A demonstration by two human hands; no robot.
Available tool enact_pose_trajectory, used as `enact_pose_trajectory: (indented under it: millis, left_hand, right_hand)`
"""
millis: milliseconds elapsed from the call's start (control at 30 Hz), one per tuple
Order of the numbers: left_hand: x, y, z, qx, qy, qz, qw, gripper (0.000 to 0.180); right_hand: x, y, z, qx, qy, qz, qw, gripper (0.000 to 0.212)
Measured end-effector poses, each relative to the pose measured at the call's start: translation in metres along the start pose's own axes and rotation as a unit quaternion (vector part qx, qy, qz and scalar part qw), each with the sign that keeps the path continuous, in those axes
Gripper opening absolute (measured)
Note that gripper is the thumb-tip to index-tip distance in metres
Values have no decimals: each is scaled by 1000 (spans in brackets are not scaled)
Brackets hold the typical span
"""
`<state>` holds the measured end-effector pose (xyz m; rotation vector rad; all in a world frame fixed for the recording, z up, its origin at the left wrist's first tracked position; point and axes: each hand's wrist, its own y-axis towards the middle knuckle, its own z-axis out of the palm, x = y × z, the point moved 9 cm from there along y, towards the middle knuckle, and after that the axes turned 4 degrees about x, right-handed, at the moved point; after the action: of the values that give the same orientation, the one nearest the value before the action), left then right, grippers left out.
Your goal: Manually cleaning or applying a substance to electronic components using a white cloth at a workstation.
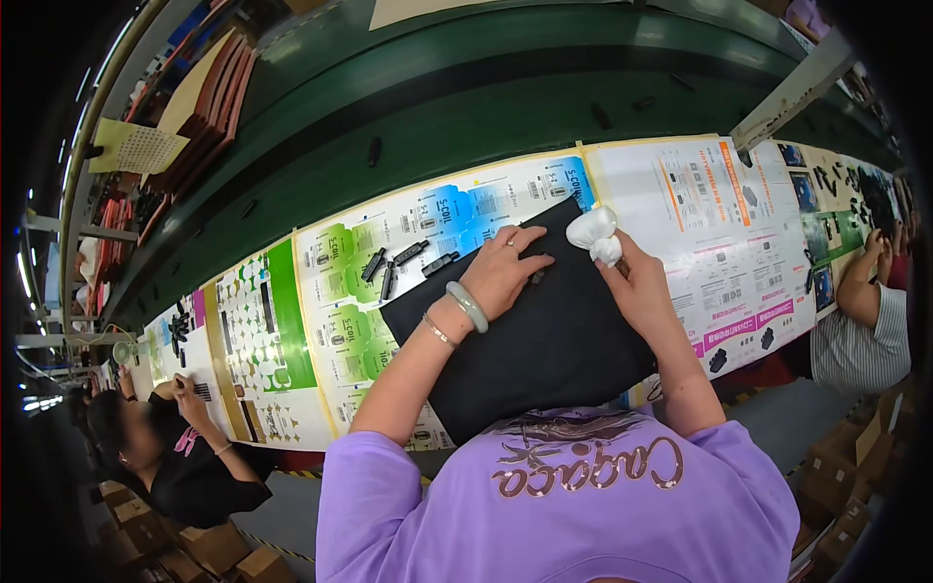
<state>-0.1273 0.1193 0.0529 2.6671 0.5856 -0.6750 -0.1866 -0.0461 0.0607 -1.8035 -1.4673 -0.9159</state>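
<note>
R hand [637, 289] pinches the white cloth wad [594, 234] at the far right edge of the black fabric [544, 350]; L hand [493, 279], fingers half bent & apart, rests on this fabric, a dark piece [537, 277] by its tips (held or not, I cannot tell). Poss. risk: if fabric is turned, nearby black parts [389, 281] may be knocked & scatter.

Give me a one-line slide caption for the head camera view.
Right hand holding a crumpled white wad, left hand over a black cloth, small black devices lying nearby.
</note>
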Motion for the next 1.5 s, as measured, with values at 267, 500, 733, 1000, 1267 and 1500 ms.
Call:
enact_pose_trajectory:
  millis: [267,500,733,1000,1267,1500]
  left_hand:
    - [3,2,12,-87,-81,-109,987,23]
    - [7,-1,20,-113,-81,-127,982,23]
    - [7,-2,22,-118,-79,-128,981,22]
    - [97,46,-22,-91,66,-133,985,17]
    - [182,119,-63,-110,242,-147,953,35]
    - [142,197,-3,-3,182,-35,983,32]
  right_hand:
    - [-11,-19,18,41,-53,13,998,50]
    - [14,-26,13,-3,-92,-45,995,48]
    - [5,-29,17,-5,-111,-37,993,53]
    - [-19,-3,21,13,-88,5,996,47]
    - [-21,-4,37,47,-134,7,990,46]
    - [-14,-4,35,36,-134,-7,990,46]
